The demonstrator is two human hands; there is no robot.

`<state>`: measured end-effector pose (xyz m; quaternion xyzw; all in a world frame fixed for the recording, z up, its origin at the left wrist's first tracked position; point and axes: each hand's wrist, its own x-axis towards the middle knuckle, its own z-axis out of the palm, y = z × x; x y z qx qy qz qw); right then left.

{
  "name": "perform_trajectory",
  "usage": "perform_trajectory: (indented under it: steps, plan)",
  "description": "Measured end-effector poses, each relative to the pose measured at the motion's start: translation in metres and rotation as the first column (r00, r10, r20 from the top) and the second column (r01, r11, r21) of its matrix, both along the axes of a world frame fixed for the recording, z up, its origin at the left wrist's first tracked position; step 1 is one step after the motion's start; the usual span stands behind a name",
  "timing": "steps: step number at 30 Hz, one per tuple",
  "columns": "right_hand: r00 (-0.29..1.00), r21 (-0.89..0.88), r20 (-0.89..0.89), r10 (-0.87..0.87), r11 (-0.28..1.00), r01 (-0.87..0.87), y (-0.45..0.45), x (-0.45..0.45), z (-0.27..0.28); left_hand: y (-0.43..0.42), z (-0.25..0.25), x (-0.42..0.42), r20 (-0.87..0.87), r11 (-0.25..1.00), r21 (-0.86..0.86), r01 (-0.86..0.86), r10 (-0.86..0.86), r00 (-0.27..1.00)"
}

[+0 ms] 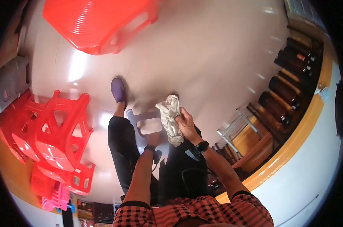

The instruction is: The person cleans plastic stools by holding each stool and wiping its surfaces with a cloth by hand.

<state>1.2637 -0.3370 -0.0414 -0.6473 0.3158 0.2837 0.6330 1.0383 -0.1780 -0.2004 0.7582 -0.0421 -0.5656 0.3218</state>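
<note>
My right hand (187,124) is closed on a crumpled cream cloth (169,117), which hangs bunched in front of my legs. Lower and to the left, my left hand (153,139) is at a grey-blue plastic stool (140,140). That hand is smeared by motion, so whether its fingers grip the stool cannot be made out. The stool stands between my legs, with an oblong opening facing up in view. A dark watch or band sits on each wrist.
A large red plastic table or stool (99,22) stands ahead. Stacked red stools (62,132) line the left side, with a pink plastic item (57,198) below them. Dark bottles (285,89) fill a wooden-edged shelf at right, beside a metal-framed stand (237,132).
</note>
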Motion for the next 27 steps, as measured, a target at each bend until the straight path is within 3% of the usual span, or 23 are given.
perform_trajectory:
  steps: [3, 4, 5, 6, 8, 9, 10, 11, 13, 14, 17, 19, 20, 21, 23, 24, 27]
  plan:
    - [0.96, -0.091, 0.008, 0.28, 0.956, -0.278, 0.022, 0.046, 0.019, -0.01, -0.001, 0.038, -0.13, 0.984, -0.036, 0.177, -0.18, 0.975]
    - [0.931, -0.134, 0.015, 0.365, 0.923, -0.359, 0.107, 0.023, 0.006, 0.058, -0.007, 0.002, -0.054, 0.998, 0.066, 0.02, -0.017, 0.998]
    - [0.908, -0.173, 0.048, 0.416, 0.899, -0.402, 0.102, 0.041, 0.01, 0.05, 0.004, 0.031, -0.067, 0.997, 0.061, 0.041, -0.036, 0.997]
    - [0.827, -0.315, 0.056, 0.559, 0.796, -0.517, 0.095, 0.035, -0.006, 0.051, 0.014, 0.063, -0.086, 0.997, 0.055, 0.058, -0.053, 0.995]
    - [0.836, -0.223, 0.038, 0.548, 0.82, -0.527, 0.113, 0.077, 0.011, 0.039, -0.007, 0.068, -0.081, 0.996, 0.076, 0.046, -0.04, 0.996]
    - [0.842, -0.178, 0.019, 0.538, 0.831, -0.527, 0.119, 0.093, 0.014, 0.031, -0.028, 0.053, 0.112, 0.995, 0.069, 0.073, -0.08, 0.991]
    - [0.867, -0.076, 0.028, 0.497, 0.866, -0.494, 0.117, 0.101, 0.006, 0.032, -0.043, 0.05, 0.124, 0.998, 0.063, 0.025, -0.033, 0.992]
    - [0.826, -0.058, -0.038, 0.563, 0.824, -0.564, 0.191, 0.057, -0.031, 0.065, -0.062, 0.025, 0.075, 0.995, 0.054, -0.086, 0.082, 0.994]
    - [0.773, -0.029, -0.096, 0.628, 0.774, -0.632, 0.163, 0.091, -0.048, 0.061, -0.066, 0.06, 0.05, 0.969, 0.053, -0.242, 0.24, 0.97]
    - [0.718, -0.119, 0.081, 0.692, 0.722, -0.682, 0.15, 0.097, -0.065, 0.053, -0.069, 0.072, 0.054, 0.945, 0.04, -0.325, 0.323, 0.945]
    - [0.71, -0.111, -0.051, 0.702, 0.703, -0.703, 0.114, 0.125, -0.087, 0.019, -0.079, 0.107, 0.022, 0.815, -0.053, -0.577, 0.578, 0.816]
    - [0.716, -0.116, -0.122, 0.688, 0.706, -0.698, 0.099, 0.134, -0.107, 0.0, -0.09, 0.126, -0.01, 0.774, -0.083, -0.628, 0.63, 0.777]
    - [0.689, -0.13, -0.13, 0.713, 0.676, -0.725, 0.091, 0.144, -0.112, -0.011, -0.093, 0.143, 0.065, 0.906, 0.007, -0.423, 0.422, 0.904]
    - [0.655, -0.163, -0.156, 0.74, 0.634, -0.756, 0.089, 0.16, -0.111, -0.016, -0.09, 0.158, 0.064, 0.856, -0.041, -0.516, 0.518, 0.853]
    - [0.661, -0.129, -0.177, 0.729, 0.649, -0.75, 0.08, 0.171, -0.129, -0.014, -0.06, 0.209, 0.128, 0.876, -0.034, -0.481, 0.481, 0.868]
    - [0.699, -0.109, -0.134, 0.703, 0.69, -0.715, 0.08, 0.176, -0.136, -0.024, -0.075, 0.202, 0.121, 0.788, -0.087, -0.61, 0.616, 0.778]
    - [0.78, -0.024, -0.116, 0.615, 0.783, -0.621, 0.081, 0.192, -0.147, -0.043, -0.109, 0.183, 0.155, 0.68, -0.167, -0.714, 0.733, 0.663]
